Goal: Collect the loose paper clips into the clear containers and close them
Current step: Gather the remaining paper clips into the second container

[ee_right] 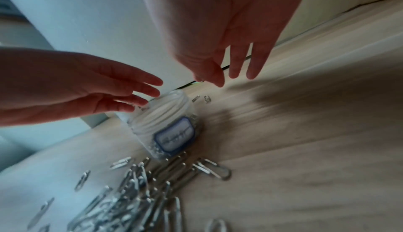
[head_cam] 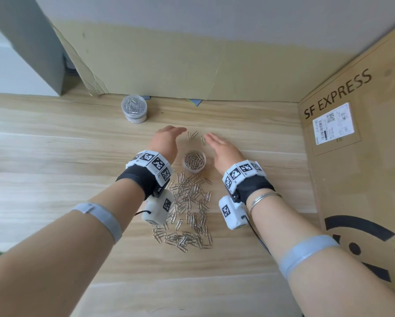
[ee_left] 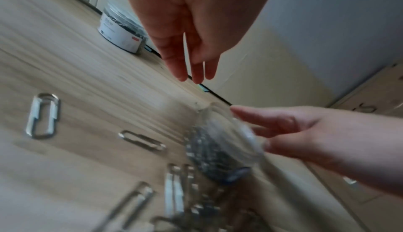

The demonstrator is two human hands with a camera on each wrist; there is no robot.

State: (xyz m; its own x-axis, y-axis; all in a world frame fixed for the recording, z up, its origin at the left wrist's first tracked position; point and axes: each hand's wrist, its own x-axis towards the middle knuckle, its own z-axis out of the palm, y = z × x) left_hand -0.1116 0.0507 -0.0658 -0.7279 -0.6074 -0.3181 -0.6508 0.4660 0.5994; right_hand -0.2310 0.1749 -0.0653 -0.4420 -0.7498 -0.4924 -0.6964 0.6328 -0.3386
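Note:
A small clear open container (head_cam: 194, 161) (ee_right: 165, 129), partly filled with paper clips, stands on the wooden table between my two hands. My left hand (head_cam: 168, 138) (ee_left: 191, 49) hovers left of it with straight fingers, holding nothing. My right hand (head_cam: 221, 145) (ee_right: 229, 60) hovers to its right, fingers also straight and empty. A few loose clips (head_cam: 195, 136) lie just beyond the container, between my fingertips. A large pile of loose clips (head_cam: 187, 211) (ee_right: 139, 192) lies nearer to me, between my wrists. A closed, clip-filled container (head_cam: 134, 108) (ee_left: 122, 29) stands at the back.
A cardboard box wall (head_cam: 361, 145) marked SF EXPRESS stands upright along the right side. Cardboard sheets (head_cam: 169, 65) lean against the wall behind the table. The table (head_cam: 43, 145) stretches bare to the left.

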